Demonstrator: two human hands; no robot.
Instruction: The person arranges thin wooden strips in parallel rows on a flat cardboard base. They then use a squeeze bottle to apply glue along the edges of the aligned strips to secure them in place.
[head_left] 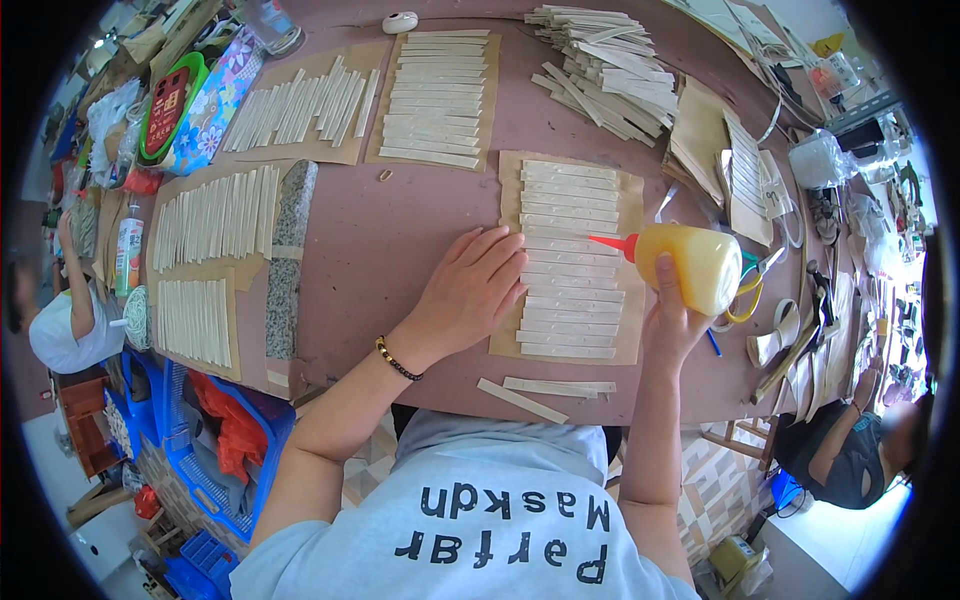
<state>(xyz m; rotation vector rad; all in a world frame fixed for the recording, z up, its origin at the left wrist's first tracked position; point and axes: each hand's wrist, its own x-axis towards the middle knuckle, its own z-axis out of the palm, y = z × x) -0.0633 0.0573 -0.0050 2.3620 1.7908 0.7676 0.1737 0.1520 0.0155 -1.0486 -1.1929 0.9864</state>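
Observation:
My right hand (674, 318) is wrapped round a soft glue bottle (695, 262) with yellowish contents. The bottle lies tilted on its side in the air, its red nozzle (622, 243) pointing left over a row of pale flat strips (570, 270). These strips lie side by side on a brown card sheet (632, 300) in front of me. Fingers stretched out flat, my left hand (468, 290) rests at the left edge of that sheet, its fingertips by the strip ends. Two loose strips (560, 388) lie near the table's front edge.
More strip-covered cards (435, 95) lie at the back and left, beside a speckled block (291, 260). A heap of strips (610, 70) sits at the back right. Yellow-handled scissors (745, 295) lie behind the bottle. Other people (75, 325) are at both sides.

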